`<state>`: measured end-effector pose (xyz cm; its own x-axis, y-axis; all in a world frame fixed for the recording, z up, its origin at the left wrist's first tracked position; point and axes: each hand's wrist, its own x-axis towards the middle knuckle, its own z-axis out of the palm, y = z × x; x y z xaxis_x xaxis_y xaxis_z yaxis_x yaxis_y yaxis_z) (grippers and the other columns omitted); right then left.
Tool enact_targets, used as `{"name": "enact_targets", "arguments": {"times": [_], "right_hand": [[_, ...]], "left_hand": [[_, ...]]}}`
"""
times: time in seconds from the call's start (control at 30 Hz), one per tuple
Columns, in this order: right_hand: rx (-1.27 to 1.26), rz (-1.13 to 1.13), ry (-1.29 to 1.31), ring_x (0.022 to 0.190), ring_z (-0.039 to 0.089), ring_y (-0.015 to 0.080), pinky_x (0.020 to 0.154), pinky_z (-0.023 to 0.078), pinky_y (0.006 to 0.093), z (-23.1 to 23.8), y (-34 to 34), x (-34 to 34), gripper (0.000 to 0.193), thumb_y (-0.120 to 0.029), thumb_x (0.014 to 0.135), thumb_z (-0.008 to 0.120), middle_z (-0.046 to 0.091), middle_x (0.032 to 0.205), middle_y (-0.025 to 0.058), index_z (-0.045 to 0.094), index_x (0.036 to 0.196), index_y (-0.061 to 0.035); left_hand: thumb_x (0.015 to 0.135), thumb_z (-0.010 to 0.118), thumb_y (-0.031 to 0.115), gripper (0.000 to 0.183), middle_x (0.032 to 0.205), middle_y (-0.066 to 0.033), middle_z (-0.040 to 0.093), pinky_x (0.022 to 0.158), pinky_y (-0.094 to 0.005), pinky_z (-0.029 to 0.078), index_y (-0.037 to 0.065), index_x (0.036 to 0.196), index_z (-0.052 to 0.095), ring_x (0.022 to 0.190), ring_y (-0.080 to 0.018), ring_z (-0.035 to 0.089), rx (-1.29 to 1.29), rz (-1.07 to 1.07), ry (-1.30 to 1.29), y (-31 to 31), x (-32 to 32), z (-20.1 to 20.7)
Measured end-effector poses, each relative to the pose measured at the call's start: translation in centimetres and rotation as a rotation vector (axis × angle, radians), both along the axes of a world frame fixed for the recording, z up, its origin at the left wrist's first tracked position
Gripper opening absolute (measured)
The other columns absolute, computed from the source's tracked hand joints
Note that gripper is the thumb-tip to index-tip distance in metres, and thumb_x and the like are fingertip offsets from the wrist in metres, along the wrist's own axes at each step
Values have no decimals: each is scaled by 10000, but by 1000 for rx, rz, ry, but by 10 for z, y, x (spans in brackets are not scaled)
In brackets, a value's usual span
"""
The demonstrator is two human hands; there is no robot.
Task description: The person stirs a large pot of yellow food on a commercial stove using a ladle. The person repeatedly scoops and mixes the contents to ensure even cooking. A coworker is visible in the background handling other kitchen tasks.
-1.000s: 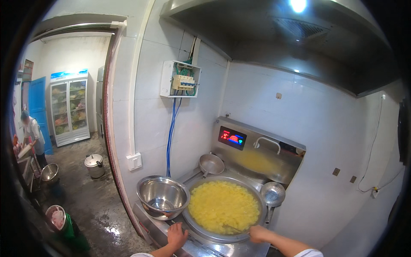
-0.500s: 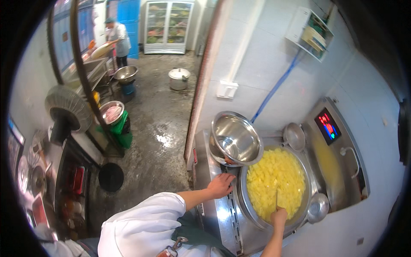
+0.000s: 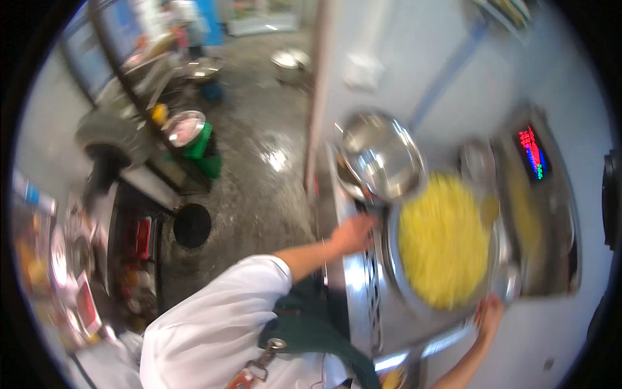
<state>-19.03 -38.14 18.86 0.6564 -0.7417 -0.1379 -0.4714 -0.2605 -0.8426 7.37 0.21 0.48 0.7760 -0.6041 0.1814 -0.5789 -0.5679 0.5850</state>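
Observation:
Yellow chunks of food [image 3: 444, 246] fill a large round wok [image 3: 396, 259] set into a steel stove. My left hand [image 3: 355, 234] is blurred at the stove's left side, just below a big shiny steel bowl [image 3: 382, 155]; its fingers look apart, and I cannot tell whether they touch the bowl. My right hand [image 3: 489, 314] is at the lower right of the wok, close beside a steel ladle [image 3: 507, 283]. Its fingers are smeared, so whether it grips the ladle's handle is unclear. A blurred, yellowish round shape [image 3: 489, 211] shows at the wok's right rim.
Behind the wok are another steel ladle [image 3: 478, 162] and a panel with a lit display [image 3: 532, 152]. To the left are a fan [image 3: 110, 146], a black round thing on the floor [image 3: 192, 225] and a basin of pink meat [image 3: 186, 128]. A person [image 3: 188, 23] stands far back.
My right hand has left the thin handle in the yellow chunks and moved right to the wok's rim. The view has shifted and blurred. My left hand remains near the bowl.

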Motion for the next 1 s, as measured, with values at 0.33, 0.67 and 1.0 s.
{"name": "enact_targets", "arguments": {"times": [0.33, 0.67, 1.0], "right_hand": [[-146, 43, 814, 537, 623, 330, 485, 488, 451, -31, -24, 2, 383, -218, 1001, 508, 633, 764, 225, 539, 1236, 83], [492, 115, 677, 378, 335, 72, 309, 314, 295, -47, 17, 66, 175, -16, 891, 591, 383, 598, -17, 470, 1018, -26], [509, 301, 549, 359, 431, 130, 332, 335, 339, -32, 77, 64, 141, -96, 936, 625, 492, 596, 38, 499, 962, -37]], "left_hand": [[843, 723, 154, 456, 1210, -157, 655, 978, -447, 468, 42, 1265, 591, 1118, -357, 612, -155, -65, -222, -2, 6, -1], [849, 709, 160, 446, 1212, -148, 658, 969, -449, 459, 44, 1265, 599, 1104, -365, 611, -142, -71, -217, -5, 5, -3], [877, 700, 164, 412, 1207, -154, 656, 993, -440, 453, 42, 1257, 598, 1112, -371, 610, -125, -63, -218, -5, 5, 2]]}}
